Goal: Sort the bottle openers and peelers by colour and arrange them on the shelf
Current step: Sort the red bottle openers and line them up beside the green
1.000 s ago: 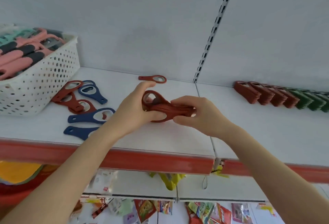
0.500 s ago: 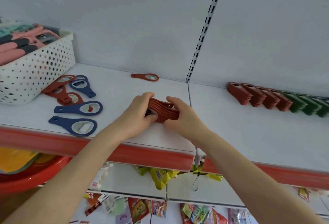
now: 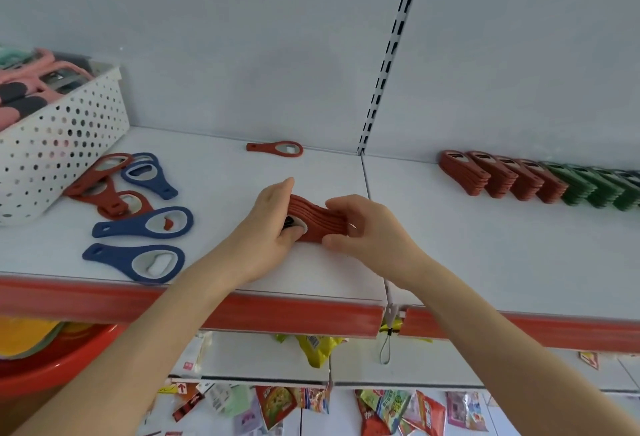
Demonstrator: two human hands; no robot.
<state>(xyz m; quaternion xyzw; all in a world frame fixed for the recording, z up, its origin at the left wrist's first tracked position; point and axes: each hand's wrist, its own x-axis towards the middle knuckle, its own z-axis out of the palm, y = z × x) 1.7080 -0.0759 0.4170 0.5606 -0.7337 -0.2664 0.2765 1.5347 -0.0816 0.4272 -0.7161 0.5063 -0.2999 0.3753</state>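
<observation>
**Red openers squared up over shop shelf**

A white shelf with a red front edge carried the sorting job. At its left end stood a perforated white basket heaped with pink and dark-handled tools, probably the peelers. Far to the right, a finished row of red openers ran on edge into a row of green openers.

Near the middle, the left hand and right hand held a stack of red bottle openers low over the shelf, near its front. Whether it touched the surface could not be told. Each grip was pinching one end of the stack, the left at the ring end with fingers over the top, the right curled round the handle end.

The pieces looked light, flat and stiff, with a matt coating that should give some purchase. Even so, a loose stack would likely fan or slip, and squeezing across the faces at both ends seemed the safest hold.

Between basket and hands lay loose blue openers and loose red openers, flat and partly overlapping. A single red opener lay by the back wall.
</observation>
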